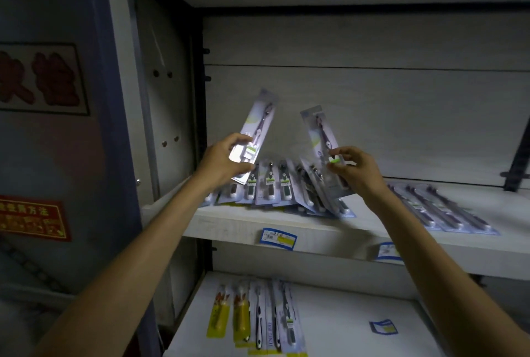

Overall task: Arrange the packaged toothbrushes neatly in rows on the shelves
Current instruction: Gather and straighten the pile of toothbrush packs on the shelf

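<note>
My left hand [225, 160] grips the lower part of a packaged toothbrush [259, 124], tilted up and to the right above the middle shelf [258, 227]. Further right, my right hand [355, 170] pinches a second packaged toothbrush [319, 134] near its green label, its top leaning left. Below both hands a loose row of packaged toothbrushes [272, 184] leans against the back wall, some overlapping. Three more packs [441, 210] lie flat on the same shelf at the right.
The lower shelf [358, 316] carries several packs [258, 313], yellow ones at the left. Blue price tags [278, 237] hang on the middle shelf's front edge. A grey cabinet side wall [163, 98] stands at the left, and a dark bracket [519, 164] at the far right.
</note>
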Tool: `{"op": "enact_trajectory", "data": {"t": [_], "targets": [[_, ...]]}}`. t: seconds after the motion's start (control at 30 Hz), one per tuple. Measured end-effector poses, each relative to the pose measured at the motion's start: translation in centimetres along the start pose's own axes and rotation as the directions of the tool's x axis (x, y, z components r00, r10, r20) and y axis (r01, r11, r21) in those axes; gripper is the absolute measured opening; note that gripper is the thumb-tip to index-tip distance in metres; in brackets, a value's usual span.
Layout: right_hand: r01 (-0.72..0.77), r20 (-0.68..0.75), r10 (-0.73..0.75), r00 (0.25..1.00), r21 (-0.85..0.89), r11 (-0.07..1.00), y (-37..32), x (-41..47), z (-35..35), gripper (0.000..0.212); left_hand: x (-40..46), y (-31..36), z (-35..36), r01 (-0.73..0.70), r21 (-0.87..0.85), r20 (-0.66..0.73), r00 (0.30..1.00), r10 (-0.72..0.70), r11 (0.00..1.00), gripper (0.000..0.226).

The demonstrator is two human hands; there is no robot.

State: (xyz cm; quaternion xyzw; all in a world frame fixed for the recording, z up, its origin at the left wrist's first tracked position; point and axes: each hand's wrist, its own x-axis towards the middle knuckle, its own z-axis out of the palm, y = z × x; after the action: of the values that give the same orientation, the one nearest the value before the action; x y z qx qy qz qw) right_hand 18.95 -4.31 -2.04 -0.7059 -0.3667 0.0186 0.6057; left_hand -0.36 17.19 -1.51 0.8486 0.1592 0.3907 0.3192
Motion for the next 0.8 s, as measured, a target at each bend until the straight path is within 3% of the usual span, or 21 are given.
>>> {"op": "enact_trajectory", "data": {"t": [0.4, 0.67, 0.8], "targets": [[-0.038, -0.092, 0.039, 0.995, 0.020, 0.999, 0.3, -2.5, -2.3, 0.019, 0.1, 2.1, 7.3, -0.114, -0.338, 0.074, 0.986, 0.147, 0.934, 0.052], [-0.055, -0.159, 0.052, 0.986, -0.016, 0.998, 0.5, -3.5, -8.3, 0.029, 0.6, 4.4, 10.6, -0.134, -0.394, 0.097, 0.978, 0.186, 0.909, 0.047], [-0.023, -0.190, 0.023, 0.982, 0.001, 1.000, 1.7, -4.0, -11.5, 0.022, 0.8, 6.2, 13.9, -0.128, -0.386, 0.118, 0.975, 0.187, 0.914, 0.047]]}}
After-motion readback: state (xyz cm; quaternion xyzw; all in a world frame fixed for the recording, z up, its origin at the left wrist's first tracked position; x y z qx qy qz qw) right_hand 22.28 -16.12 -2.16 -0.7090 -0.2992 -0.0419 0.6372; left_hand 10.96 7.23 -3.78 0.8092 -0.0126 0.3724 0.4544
